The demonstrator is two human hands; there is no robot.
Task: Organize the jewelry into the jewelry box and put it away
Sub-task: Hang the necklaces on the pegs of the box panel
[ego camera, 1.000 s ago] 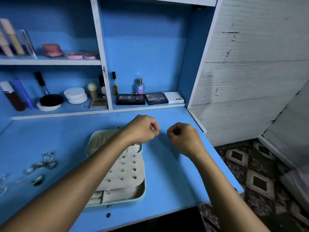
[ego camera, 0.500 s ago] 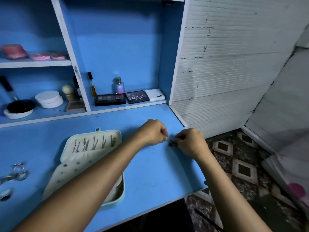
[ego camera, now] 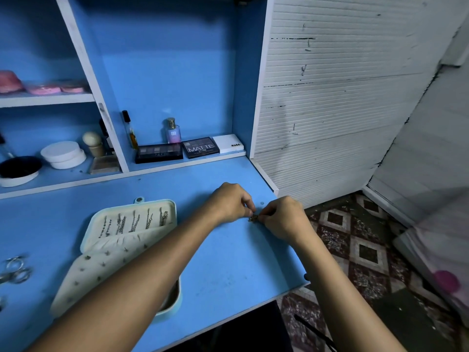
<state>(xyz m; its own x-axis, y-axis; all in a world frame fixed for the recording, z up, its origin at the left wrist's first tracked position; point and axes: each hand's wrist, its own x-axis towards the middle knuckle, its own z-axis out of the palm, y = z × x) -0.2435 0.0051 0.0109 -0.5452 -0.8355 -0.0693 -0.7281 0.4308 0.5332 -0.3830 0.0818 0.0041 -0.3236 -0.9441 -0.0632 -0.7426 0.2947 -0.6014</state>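
Right of centre we pinch a small dark jewelry piece between left hand and right hand, probably to fasten it, because the open jewelry box waits lower left.

On the blue desk, the left hand and the right hand meet near the right edge, both with curled fingers pinching a small dark piece of jewelry between them, low over the surface. To the left lies the open jewelry box, chains laid in its raised lid and studs pinned on a pale flap. Several rings sit at the far left edge. On the shelf behind stand a small perfume bottle and makeup palettes.
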